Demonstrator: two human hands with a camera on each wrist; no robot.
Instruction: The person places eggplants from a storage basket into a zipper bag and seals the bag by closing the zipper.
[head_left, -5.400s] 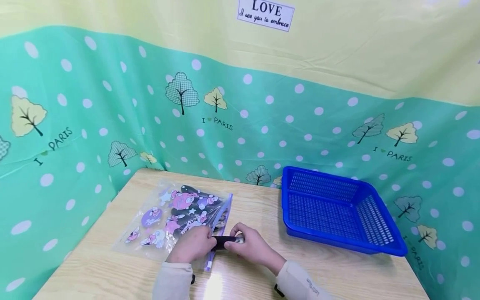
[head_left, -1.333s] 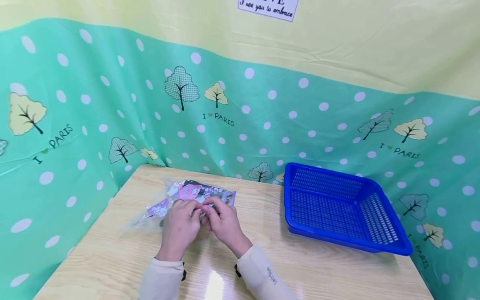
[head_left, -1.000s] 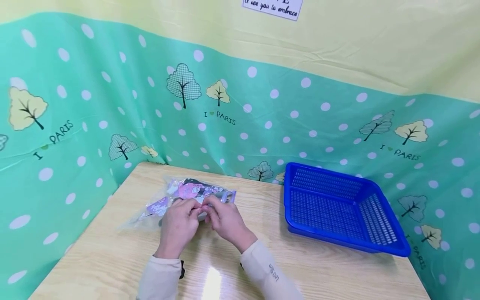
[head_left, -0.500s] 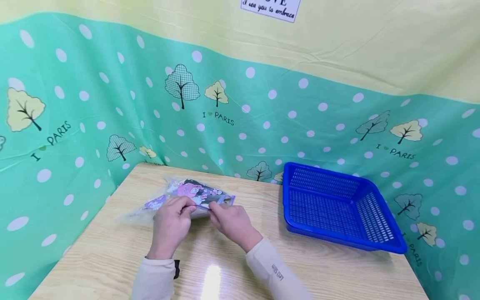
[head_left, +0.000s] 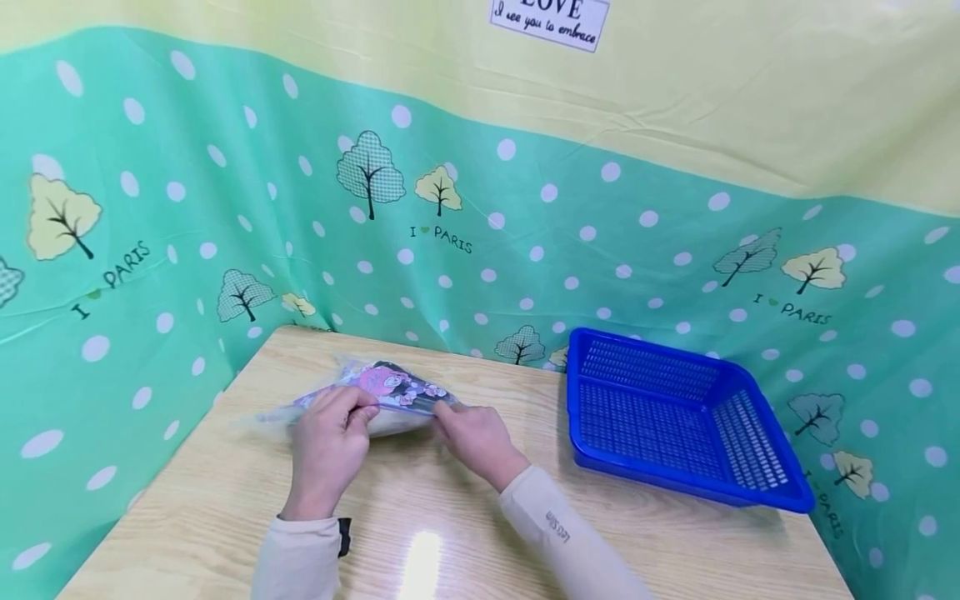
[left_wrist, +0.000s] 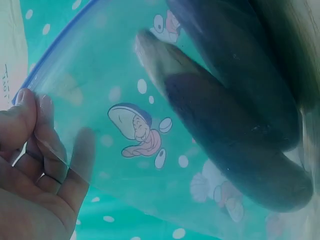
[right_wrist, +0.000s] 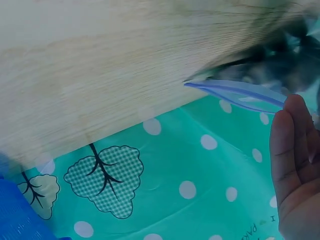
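Observation:
A clear zip bag [head_left: 390, 385] with pink and purple cartoon prints lies on the table's left half, its zip edge raised toward me. Through the film in the left wrist view show long dark eggplants [left_wrist: 215, 135], one with a paler stem end. My left hand [head_left: 330, 446] pinches the purple zip edge between thumb and fingers at the bag's near left. Further right along that edge, my right hand [head_left: 480, 442] pinches the zip. In the right wrist view, the two purple zip strips [right_wrist: 235, 91] stand apart beyond the fingertips; the slider is hidden.
A blue slotted plastic basket [head_left: 675, 417] stands at the right of the wooden table [head_left: 450, 533], with no contents visible. Green and yellow printed cloth [head_left: 525, 250] hangs behind and at the sides of the table.
Earlier both hands held an eggplant at the bag's mouth; now they pinch the zip edge. Over the last second the hands have drawn apart, left hand leftward, right hand rightward along the zip.

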